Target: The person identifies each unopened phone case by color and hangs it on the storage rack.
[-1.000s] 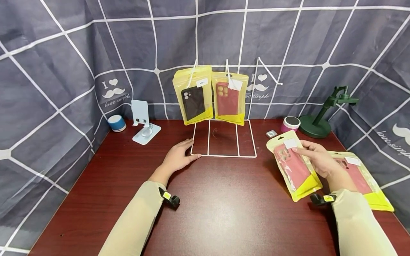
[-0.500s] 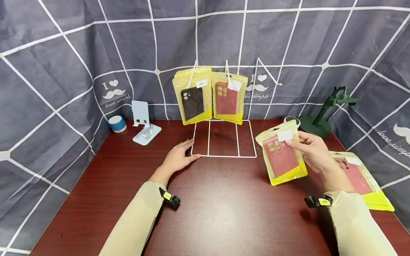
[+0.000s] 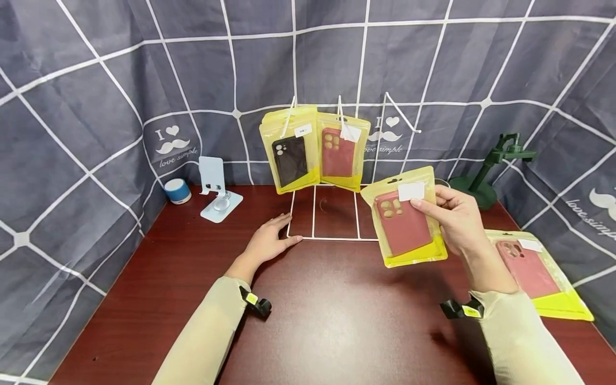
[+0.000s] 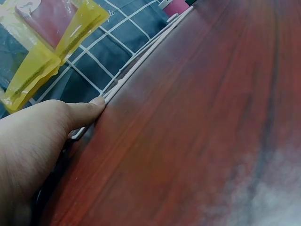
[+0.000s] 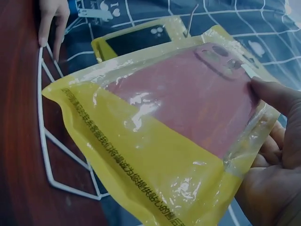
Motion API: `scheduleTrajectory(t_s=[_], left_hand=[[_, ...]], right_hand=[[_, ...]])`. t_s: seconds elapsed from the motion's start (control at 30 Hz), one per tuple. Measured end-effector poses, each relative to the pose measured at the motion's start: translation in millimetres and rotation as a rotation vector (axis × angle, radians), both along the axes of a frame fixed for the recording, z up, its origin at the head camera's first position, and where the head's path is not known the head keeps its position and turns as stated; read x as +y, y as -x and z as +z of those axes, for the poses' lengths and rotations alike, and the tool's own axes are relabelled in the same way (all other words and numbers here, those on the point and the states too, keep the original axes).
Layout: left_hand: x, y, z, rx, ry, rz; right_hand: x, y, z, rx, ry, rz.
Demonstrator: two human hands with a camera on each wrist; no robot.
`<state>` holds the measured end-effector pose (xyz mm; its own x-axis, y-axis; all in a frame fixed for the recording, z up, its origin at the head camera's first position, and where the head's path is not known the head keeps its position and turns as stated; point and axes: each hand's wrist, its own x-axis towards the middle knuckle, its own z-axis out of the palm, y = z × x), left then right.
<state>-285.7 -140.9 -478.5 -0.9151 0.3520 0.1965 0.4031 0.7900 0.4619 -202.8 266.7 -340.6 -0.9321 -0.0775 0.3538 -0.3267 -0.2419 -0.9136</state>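
My right hand (image 3: pixel 459 219) pinches a yellow-edged clear pouch (image 3: pixel 406 227) by its upper right side, the thumb on its white label. Inside the pouch is a dusty-pink phone case (image 5: pixel 183 94), held above the table near the rack's front right. My left hand (image 3: pixel 267 240) rests at the front left corner of the white wire rack base (image 3: pixel 332 239), thumb along the front bar and fingers extended by the side bar. Two of the rack's hooks carry pouches: one with a black phone case (image 3: pixel 290 160), one with a pink case (image 3: pixel 338 155). The third hook (image 3: pixel 403 113) is bare.
Another pouched pink case (image 3: pixel 529 272) lies at the table's right edge. A blue speaker (image 3: pixel 177 191) and light-blue phone stand (image 3: pixel 218 195) stand back left. A dark green stand (image 3: pixel 481 184) is back right. Dark gridded cloth (image 3: pixel 269 64) hangs behind.
My right hand has brought the pouch left and slightly up toward the rack, turning it more upright. The left hand stays at the rack's corner. The view has tipped slightly.
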Motion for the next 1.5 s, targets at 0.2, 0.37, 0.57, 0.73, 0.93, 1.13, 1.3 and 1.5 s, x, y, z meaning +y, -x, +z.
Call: scheduleTrajectory(t_s=[0.2, 0.37, 0.57, 0.73, 0.93, 1.13, 1.3, 1.5], left_hand=[[-1, 0.3, -0.1, -0.003, 0.010, 0.001], [-1, 0.3, -0.9, 0.012, 0.012, 0.004], [0, -1.4, 1.0, 0.007, 0.014, 0.000], [1, -2.2, 2.0, -0.005, 0.021, 0.003], [1, -1.4, 1.2, 0.004, 0.004, 0.006], [1, 0.1, 0.1, -0.002, 0.001, -0.006], [-1, -0.6, 1.8, 0.011, -0.001, -0.008], [-1, -1.0, 2.3, -0.009, -0.001, 0.001]], right_hand=[[-15, 4.5, 11.8, 0.026, -0.002, 0.020], [-33, 11.8, 23.9, 0.053, 0.012, -0.004], [-56, 23.0, 35.7, 0.101, 0.111, 0.031], [-75, 30.4, 47.3, 0.132, 0.195, 0.047], [-94, 44.3, 57.6, 0.134, 0.181, 0.054], [-100, 57.2, 52.6, 0.072, 0.113, 0.052], [-100, 59.7, 50.2, 0.054, 0.068, 0.068], [-97, 59.6, 50.7, 0.037, 0.049, 0.067]])
